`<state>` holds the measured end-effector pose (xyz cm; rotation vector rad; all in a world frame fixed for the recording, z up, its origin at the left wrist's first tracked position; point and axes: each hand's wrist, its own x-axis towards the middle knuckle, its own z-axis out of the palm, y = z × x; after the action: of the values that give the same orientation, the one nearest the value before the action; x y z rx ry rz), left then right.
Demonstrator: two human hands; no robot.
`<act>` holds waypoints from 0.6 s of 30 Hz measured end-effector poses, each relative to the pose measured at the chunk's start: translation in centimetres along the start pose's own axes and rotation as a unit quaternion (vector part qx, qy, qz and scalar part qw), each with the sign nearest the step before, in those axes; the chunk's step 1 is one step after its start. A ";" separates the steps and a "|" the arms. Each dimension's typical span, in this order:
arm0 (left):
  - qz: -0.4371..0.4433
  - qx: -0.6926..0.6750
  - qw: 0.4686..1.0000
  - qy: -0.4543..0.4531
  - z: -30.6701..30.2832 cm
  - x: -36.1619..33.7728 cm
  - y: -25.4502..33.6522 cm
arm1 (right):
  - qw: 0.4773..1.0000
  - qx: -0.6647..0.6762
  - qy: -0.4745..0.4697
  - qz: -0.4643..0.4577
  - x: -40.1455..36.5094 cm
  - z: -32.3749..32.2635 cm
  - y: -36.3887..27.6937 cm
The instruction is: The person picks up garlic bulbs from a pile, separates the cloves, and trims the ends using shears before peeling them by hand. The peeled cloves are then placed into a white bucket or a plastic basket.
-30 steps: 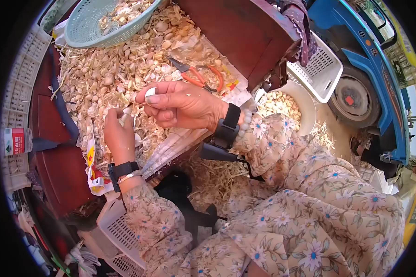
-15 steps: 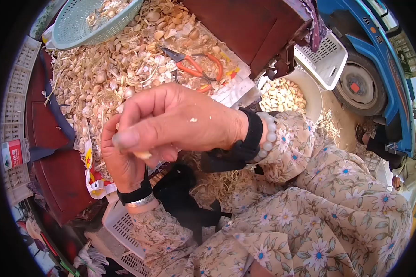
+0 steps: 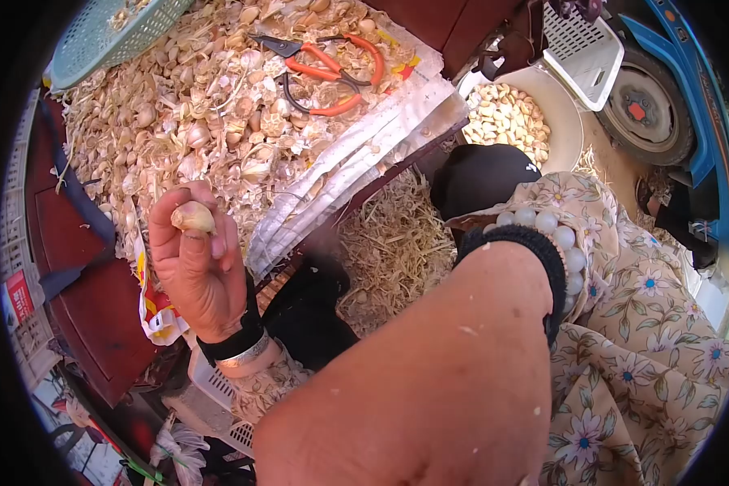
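Note:
Between the thumb and fingertips of my left hand [image 3: 198, 279] is a garlic clove [image 3: 193, 217], pale with a pinkish-tan skin, held above the near side of a heap of garlic cloves and skins [image 3: 162, 121]. My right hand [image 3: 405, 373] looms large and close to the camera at the bottom middle. Its back shows with a few small flecks on it, while its fingers are out of sight. Two orange-handled cutting tools [image 3: 324, 73] lie on the heap, away from both hands.
A pale green colander [image 3: 97, 40] stands at the upper left. A bowl [image 3: 567, 121] of peeled cloves sits at the right, below a white plastic basket [image 3: 587, 57]. Straw-like husks [image 3: 397, 235] lie below the table edge. A blue vehicle [image 3: 697, 105] is at far right.
My right hand has left the clove and my left hand, swinging down toward the camera. My left hand has moved slightly left and now shows the clove plainly. The view has shifted.

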<state>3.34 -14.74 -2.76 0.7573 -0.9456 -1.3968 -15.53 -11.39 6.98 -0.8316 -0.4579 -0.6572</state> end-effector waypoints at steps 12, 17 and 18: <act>-0.094 -0.003 0.996 -0.012 3.2 -0.9 -1.1 | 1.000 -0.021 -0.018 -0.010 0.0 -0.8 -0.4; -0.138 -0.030 0.990 0.005 4.3 -1.2 -1.4 | 0.999 -0.026 -0.033 -0.019 0.0 -2.0 -0.5; -0.142 -0.041 0.989 0.002 4.7 -1.2 -1.6 | 0.999 -0.031 -0.037 -0.019 0.1 -2.0 -0.4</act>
<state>-1.44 -13.17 -2.15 0.8578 -0.7933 -1.6708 -15.47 -13.20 6.09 -0.9094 -0.5233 -0.6805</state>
